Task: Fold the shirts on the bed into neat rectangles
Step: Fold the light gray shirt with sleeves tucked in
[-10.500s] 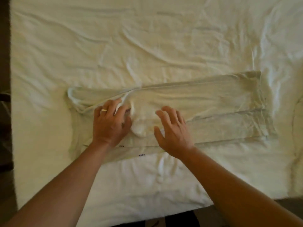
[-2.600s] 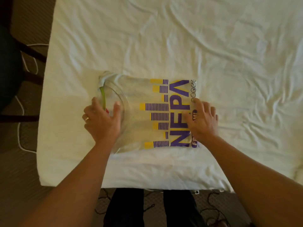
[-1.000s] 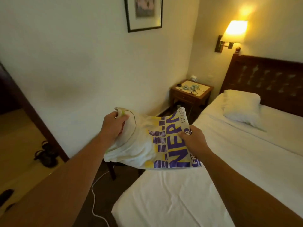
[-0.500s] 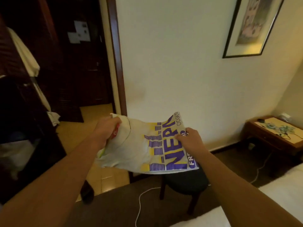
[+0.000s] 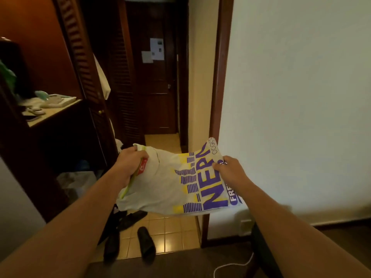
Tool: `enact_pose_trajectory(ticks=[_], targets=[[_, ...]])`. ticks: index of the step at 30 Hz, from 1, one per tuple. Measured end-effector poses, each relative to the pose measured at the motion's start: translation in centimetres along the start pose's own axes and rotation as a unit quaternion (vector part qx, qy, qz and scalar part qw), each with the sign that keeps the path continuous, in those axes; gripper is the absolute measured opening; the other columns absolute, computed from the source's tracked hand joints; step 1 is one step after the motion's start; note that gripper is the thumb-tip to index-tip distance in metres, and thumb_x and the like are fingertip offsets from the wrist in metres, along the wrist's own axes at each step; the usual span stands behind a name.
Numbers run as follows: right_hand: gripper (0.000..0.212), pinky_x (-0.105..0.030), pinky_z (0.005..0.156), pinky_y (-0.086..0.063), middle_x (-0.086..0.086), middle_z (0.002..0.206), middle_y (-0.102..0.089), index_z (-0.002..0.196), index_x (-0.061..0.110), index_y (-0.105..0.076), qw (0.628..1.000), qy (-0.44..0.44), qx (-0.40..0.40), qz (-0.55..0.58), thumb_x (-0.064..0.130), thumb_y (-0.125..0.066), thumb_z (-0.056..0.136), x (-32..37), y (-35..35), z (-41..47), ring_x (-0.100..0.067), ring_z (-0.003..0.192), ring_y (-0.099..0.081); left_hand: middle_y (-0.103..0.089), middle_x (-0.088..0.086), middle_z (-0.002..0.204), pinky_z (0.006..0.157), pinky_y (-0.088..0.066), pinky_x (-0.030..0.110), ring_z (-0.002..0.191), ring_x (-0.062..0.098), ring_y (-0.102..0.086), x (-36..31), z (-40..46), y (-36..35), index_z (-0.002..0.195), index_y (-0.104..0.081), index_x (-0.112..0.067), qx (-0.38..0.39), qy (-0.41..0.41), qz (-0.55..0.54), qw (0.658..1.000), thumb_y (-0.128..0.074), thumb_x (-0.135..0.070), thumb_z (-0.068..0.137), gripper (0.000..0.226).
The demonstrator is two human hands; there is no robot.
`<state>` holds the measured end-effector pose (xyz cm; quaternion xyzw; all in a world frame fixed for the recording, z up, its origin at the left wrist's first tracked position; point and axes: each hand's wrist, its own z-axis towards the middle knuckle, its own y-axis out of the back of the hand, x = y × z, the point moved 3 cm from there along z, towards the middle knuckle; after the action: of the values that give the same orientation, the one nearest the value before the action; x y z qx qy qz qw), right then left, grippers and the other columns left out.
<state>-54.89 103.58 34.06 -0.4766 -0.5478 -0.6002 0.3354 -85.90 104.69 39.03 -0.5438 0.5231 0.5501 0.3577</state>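
Folded shirt (image 5: pixel 180 183) carried mid-frame, off the bed, above tiled floor (image 5: pixel 172 237). Left hand (image 5: pixel 128 165) clamped on collar end; right hand (image 5: pixel 230 171) pinching printed end. Best kept level and taut between both grips, lest folds slip before setting down.

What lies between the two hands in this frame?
The folded shirt, printed side up, spans from the left hand to the right hand; both grip it, per the head view.
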Motion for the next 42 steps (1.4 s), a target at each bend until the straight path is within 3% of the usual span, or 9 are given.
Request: enact_pose_trajectory(ticks=[6, 11, 19, 22, 29, 37, 42], targets=[[0.029, -0.030, 0.067, -0.060, -0.004, 0.109, -0.073, 0.122, 0.013, -0.058, 0.999, -0.003, 0.037, -0.002, 0.024, -0.066, 0.097, 2.4, -5.0, 5.7, -0.020, 0.086, -0.074, -0.068, 0.014, 0.111, 0.079, -0.057, 0.039, 0.097, 0.030, -0.066, -0.8, 5.8, 2.6, 0.123, -0.068, -0.017, -0.030, -0.011, -0.002, 0.999, -0.066, -0.017, 0.089, 0.034], [0.028, -0.029, 0.065, -0.059, -0.003, 0.105, -0.072, 0.123, 0.014, -0.057, 0.998, -0.003, 0.063, -0.005, 0.025, -0.065, 0.098, 3.5, -8.0, 11.6, -0.019, 0.083, -0.074, -0.069, 0.012, 0.112, 0.088, -0.058, 0.046, 0.099, 0.030, -0.067, -1.4, 11.6, 3.0, 0.127, -0.067, -0.019, -0.048, -0.006, 0.000, 0.999, -0.067, -0.018, 0.089, 0.038], [0.027, -0.041, 0.083, -0.061, -0.006, 0.107, -0.072, 0.122, 0.014, -0.058, 0.995, 0.000, 0.088, -0.053, 0.026, -0.063, 0.099, 4.8, -11.5, 24.7, -0.022, 0.088, -0.073, -0.069, 0.011, 0.112, 0.092, -0.058, 0.048, 0.100, 0.030, -0.067, -1.8, 23.6, 1.3, 0.136, -0.062, -0.019, -0.064, 0.015, 0.004, 0.998, -0.067, -0.015, 0.092, 0.045], [0.027, -0.041, 0.082, -0.062, -0.006, 0.106, -0.072, 0.122, 0.014, -0.059, 0.994, 0.011, 0.088, -0.065, 0.026, -0.063, 0.098, 5.7, -12.7, 29.2, -0.021, 0.088, -0.073, -0.069, 0.011, 0.111, 0.093, -0.058, 0.050, 0.100, 0.031, -0.067, -1.9, 27.4, 1.2, 0.135, -0.063, -0.019, -0.076, 0.018, -0.001, 0.997, -0.067, -0.015, 0.092, 0.043], [0.030, -0.024, 0.058, -0.053, 0.001, 0.099, -0.068, 0.128, 0.016, -0.057, 0.992, 0.033, 0.095, -0.072, 0.027, -0.062, 0.100, 7.0, -16.1, 36.4, -0.014, 0.079, -0.070, -0.068, 0.011, 0.111, 0.094, -0.057, 0.052, 0.101, 0.032, -0.066, -2.8, 34.8, 1.6, 0.134, -0.064, -0.020, -0.091, 0.019, -0.005, 0.996, -0.067, -0.018, 0.092, 0.042], [0.028, -0.021, 0.055, -0.051, 0.003, 0.098, -0.068, 0.124, 0.015, -0.059, 0.992, 0.028, 0.075, -0.102, 0.030, -0.061, 0.100, 7.8, -22.0, 46.2, -0.012, 0.078, -0.069, -0.065, 0.013, 0.107, 0.095, -0.056, 0.051, 0.101, 0.034, -0.064, -2.6, 45.8, 2.8, 0.102, -0.068, -0.020, -0.094, 0.036, -0.022, 0.995, -0.065, -0.019, 0.093, 0.010], [0.027, -0.021, 0.055, -0.053, 0.004, 0.097, -0.070, 0.122, 0.016, -0.059, 0.994, 0.011, 0.062, -0.095, 0.033, -0.060, 0.101, 8.7, -27.5, 52.7, -0.012, 0.077, -0.071, -0.061, 0.011, 0.107, 0.084, -0.054, 0.043, 0.100, 0.032, -0.061, -2.0, 54.8, 3.9, 0.116, -0.060, -0.021, -0.086, 0.060, -0.061, 0.993, -0.061, -0.025, 0.097, 0.019]])
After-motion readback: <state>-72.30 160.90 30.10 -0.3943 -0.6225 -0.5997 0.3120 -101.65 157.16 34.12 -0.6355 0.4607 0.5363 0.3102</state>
